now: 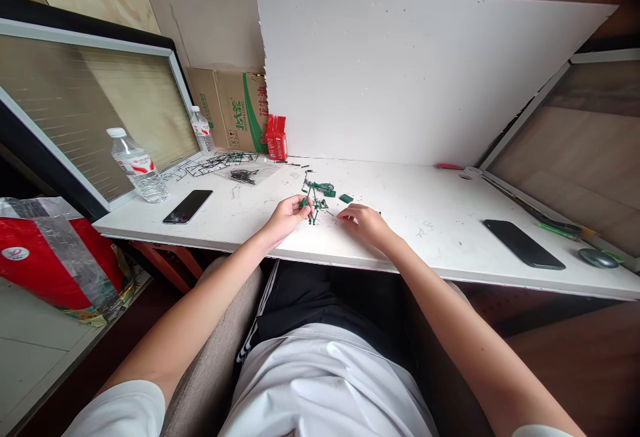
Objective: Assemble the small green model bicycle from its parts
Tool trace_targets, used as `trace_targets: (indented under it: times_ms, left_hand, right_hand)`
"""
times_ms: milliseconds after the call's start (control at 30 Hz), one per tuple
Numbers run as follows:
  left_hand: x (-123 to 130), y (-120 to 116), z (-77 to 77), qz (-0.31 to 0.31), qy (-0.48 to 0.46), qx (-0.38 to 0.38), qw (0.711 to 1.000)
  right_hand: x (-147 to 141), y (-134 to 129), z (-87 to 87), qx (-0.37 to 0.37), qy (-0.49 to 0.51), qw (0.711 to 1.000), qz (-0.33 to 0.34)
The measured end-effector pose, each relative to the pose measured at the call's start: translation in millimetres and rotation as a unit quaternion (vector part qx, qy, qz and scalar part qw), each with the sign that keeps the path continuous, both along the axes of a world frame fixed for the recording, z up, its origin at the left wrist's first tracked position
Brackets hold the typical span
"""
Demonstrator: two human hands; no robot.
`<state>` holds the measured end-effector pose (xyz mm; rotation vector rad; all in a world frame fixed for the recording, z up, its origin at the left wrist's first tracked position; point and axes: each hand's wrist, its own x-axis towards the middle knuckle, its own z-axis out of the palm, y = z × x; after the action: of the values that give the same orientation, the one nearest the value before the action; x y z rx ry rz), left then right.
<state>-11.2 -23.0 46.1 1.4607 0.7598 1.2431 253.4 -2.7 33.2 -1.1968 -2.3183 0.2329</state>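
My left hand (290,217) is closed around a small green plastic model frame (313,192), its thin struts sticking out above and below the fingers. To the right, my right hand (365,221) rests low over the table, thumb and fingertips pinched together. Whatever lies between those fingertips is too small to make out. Just beyond the hands are more green model parts (327,187), including a flat green block (346,198). Some of these overlap the held frame in view, so their edges are hard to separate.
Black sprue frames (220,164) and a plastic bag of dark parts (244,176) lie at back left. Two water bottles (143,167), a phone (188,206), a red box (277,137) and a carton (233,110) stand around. Another phone (523,244) and a mouse (598,258) lie right.
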Motion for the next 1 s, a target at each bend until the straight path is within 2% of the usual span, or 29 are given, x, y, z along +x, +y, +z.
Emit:
trace_targets:
  times_ms: [300, 500, 800, 900, 1000]
  left_hand:
    - [1.1, -1.1, -1.8, -0.023, 0.001, -0.031, 0.999]
    - [0.3, 0.1, -4.5, -0.041, 0.003, -0.047, 0.998]
    - [4.4, 8.4, -7.4, -0.060, -0.009, -0.071, 0.996]
    - [5.5, 11.9, -6.7, -0.063, -0.007, -0.068, 0.996]
    - [6.3, 16.7, -7.6, -0.063, -0.005, -0.072, 0.995]
  right_hand:
    - [-4.8, -4.8, -2.4, 0.053, -0.102, 0.993, 0.031]
    - [-15.0, -7.2, 0.2, 0.072, -0.190, 0.979, 0.003]
    - [-26.5, -9.6, 1.5, 0.077, -0.264, 0.961, -0.043]
    - [-24.2, -5.9, 5.7, 0.062, -0.234, 0.969, -0.046]
    - [-19.7, 1.4, 10.6, 0.027, -0.101, 0.994, -0.029]
